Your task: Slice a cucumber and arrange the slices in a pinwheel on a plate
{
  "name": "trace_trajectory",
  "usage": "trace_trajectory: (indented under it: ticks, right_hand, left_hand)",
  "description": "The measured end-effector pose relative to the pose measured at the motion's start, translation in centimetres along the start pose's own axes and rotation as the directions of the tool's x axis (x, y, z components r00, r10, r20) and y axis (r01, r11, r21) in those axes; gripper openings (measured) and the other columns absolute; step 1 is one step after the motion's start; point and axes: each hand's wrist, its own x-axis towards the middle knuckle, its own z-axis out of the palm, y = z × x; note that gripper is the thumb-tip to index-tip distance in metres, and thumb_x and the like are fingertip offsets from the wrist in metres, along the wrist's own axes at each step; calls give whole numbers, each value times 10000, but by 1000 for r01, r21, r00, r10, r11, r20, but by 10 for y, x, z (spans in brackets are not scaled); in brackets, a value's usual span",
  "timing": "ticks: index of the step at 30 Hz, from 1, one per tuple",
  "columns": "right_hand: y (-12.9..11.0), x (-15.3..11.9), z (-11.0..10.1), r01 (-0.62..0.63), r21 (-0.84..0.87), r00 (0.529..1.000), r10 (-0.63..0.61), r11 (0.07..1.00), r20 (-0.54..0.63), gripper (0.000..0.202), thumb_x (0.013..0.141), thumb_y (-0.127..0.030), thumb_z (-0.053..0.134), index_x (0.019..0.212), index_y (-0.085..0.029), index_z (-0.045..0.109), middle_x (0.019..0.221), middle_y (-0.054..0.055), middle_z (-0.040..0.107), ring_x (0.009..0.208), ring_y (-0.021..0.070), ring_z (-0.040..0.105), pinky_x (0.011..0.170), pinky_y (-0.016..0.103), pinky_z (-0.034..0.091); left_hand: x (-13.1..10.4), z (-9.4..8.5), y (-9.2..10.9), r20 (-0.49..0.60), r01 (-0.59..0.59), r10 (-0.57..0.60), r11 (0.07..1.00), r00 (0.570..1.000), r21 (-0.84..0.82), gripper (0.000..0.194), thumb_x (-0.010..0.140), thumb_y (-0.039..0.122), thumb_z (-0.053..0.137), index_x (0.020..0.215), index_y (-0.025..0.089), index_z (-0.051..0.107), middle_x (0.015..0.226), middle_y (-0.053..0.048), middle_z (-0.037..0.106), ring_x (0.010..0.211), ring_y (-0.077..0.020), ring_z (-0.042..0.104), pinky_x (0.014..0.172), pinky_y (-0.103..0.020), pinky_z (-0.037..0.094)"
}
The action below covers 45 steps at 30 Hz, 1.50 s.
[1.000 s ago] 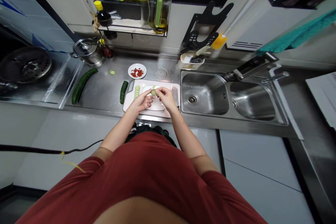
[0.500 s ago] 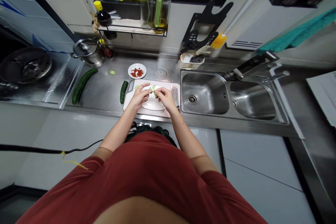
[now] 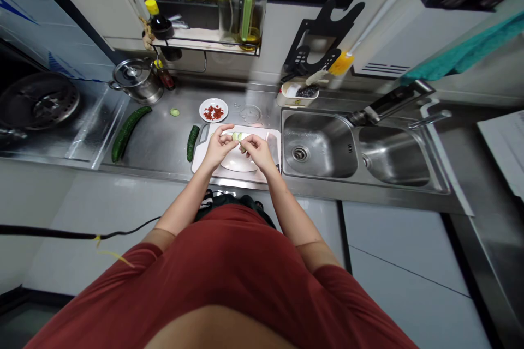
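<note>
Over a white plate (image 3: 239,164) on the white cutting board (image 3: 198,162), my two hands meet at the fingertips. My left hand (image 3: 218,148) pinches a thin cucumber slice (image 3: 235,136), its index finger arched above. Held in my right hand (image 3: 258,152) are more cucumber slices (image 3: 242,148), mostly covered by the fingers. At the board's right side lies a knife (image 3: 272,144) with a broad grey blade and dark handle. A cut length of cucumber (image 3: 192,143) rests just left of the board.
Behind the board stands a white dish of chopped red pieces (image 3: 213,110). A whole cucumber (image 3: 129,134) and a cucumber end (image 3: 174,112) lie to the left, near a steel pot (image 3: 138,82). The double sink (image 3: 319,144) adjoins on the right. A bottle shelf (image 3: 204,43) overhangs the counter.
The left fingers have drawn closer to the right hand and curled slightly. Cucumber slices now show more plainly above the fingertips. The other things are where they were.
</note>
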Motion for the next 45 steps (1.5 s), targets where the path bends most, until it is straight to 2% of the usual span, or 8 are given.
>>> trace_trajectory:
  ticks: [4, 10, 19, 28, 33, 38, 41, 45]
  right_hand:
    - [0, 0, 1, -23, 19, 1000, 23, 1000, -5, 285, 733, -461, 674, 717, -205, 548, 612, -28, 598, 547, 103, 558, 436, 183, 416]
    - [0, 2, 1, -81, 48, 997, 81, 996, -4, 293, 712, -457, 695, 738, -196, 565, 573, -33, 588, 472, 91, 529, 392, 182, 405]
    - [-3, 3, 5, -111, 57, 992, 114, 992, -56, 248, 699, -405, 680, 729, -175, 591, 514, -56, 561, 391, 61, 464, 334, 154, 340]
    - [-1, 5, 8, -164, 70, 978, 172, 984, -118, 207, 709, -367, 653, 719, -172, 584, 496, -57, 551, 373, 55, 444, 331, 150, 319]
    - [4, 8, 5, -181, 51, 975, 186, 982, -121, 224, 715, -381, 658, 734, -171, 582, 506, -56, 550, 376, 57, 439, 336, 154, 305]
    - [11, 16, -6, -129, -51, 985, 122, 990, -123, 234, 717, -379, 686, 741, -182, 564, 531, -61, 544, 424, 66, 464, 402, 165, 355]
    - [21, 28, -14, -98, -185, 989, 74, 978, -130, 231, 725, -377, 682, 727, -192, 544, 552, -59, 546, 473, 81, 497, 457, 179, 394]
    - [44, 50, -24, -107, -396, 990, 59, 912, -131, 143, 737, -321, 635, 744, -188, 581, 600, -41, 584, 558, 108, 544, 548, 201, 440]
  left_hand:
    - [-3, 3, 3, -38, -61, 63, 996, 997, 58, 547, 666, 244, 763, 1179, 207, 576, 744, 24, 615, 673, -79, 562, 638, -179, 407]
    - [-6, 5, 7, -75, -61, 69, 993, 995, 101, 507, 667, 234, 769, 1149, 206, 618, 736, 25, 597, 599, -59, 506, 541, -167, 340]
    - [-1, 4, -7, -33, -244, 262, 932, 965, 270, 423, 740, 258, 713, 1148, 201, 618, 790, 15, 589, 586, -43, 477, 505, -152, 333]
    - [-1, 8, -15, -74, -279, 326, 889, 943, 363, 349, 755, 206, 675, 1102, 202, 637, 810, 14, 597, 548, -33, 463, 497, -155, 341]
    - [2, 9, -20, -95, -253, 304, 900, 948, 354, 331, 745, 219, 685, 1072, 197, 636, 792, 16, 595, 554, -39, 480, 500, -159, 345]
    - [13, 8, -30, -107, -201, 241, 936, 965, 290, 299, 731, 238, 697, 1016, 184, 622, 714, 28, 576, 589, -61, 507, 531, -168, 366]
    - [26, 6, -44, -123, -168, 208, 946, 970, 276, 239, 720, 218, 695, 941, 173, 616, 691, 30, 577, 592, -68, 512, 575, -182, 398]
    - [48, 0, -72, -170, -63, 130, 933, 977, 353, 164, 698, 216, 704, 826, 165, 616, 736, 7, 624, 625, -86, 542, 614, -205, 428]
